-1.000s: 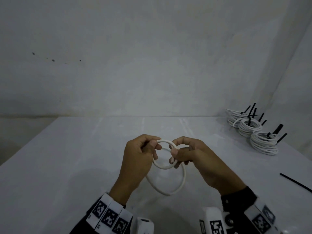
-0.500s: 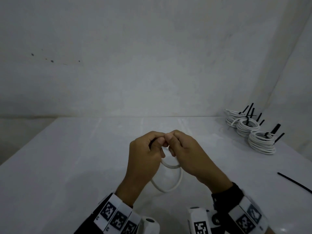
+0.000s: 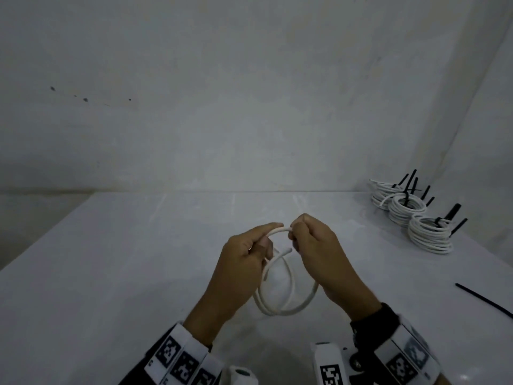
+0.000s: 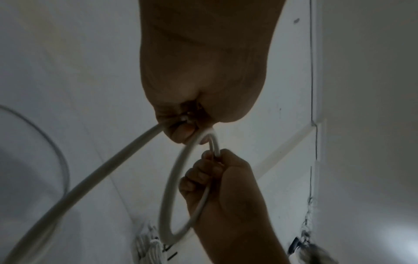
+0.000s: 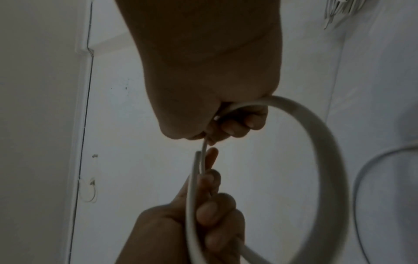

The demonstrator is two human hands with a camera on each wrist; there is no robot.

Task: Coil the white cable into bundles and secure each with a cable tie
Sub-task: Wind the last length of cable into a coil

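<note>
A short white cable (image 3: 288,309) hangs in two loose loops between my hands above the white table (image 3: 111,273). My left hand (image 3: 247,257) grips the loops at their top left, fingers curled round the cable (image 4: 126,155). My right hand (image 3: 313,243) pinches the top strand of the cable (image 5: 316,135) a little to the right, knuckles up. A free cable end (image 3: 288,250) pokes out just below the two hands. In the right wrist view this end (image 5: 198,153) lies against the left hand's fingers (image 5: 212,210).
Three coiled white bundles (image 3: 427,234) tied with black cable ties sit at the table's far right corner. A loose black cable tie (image 3: 483,300) lies at the right edge. White walls close the back and right sides.
The hands came together at the top of the coil, then drew a little apart again. A second loop now hangs below them and the coil is larger.
</note>
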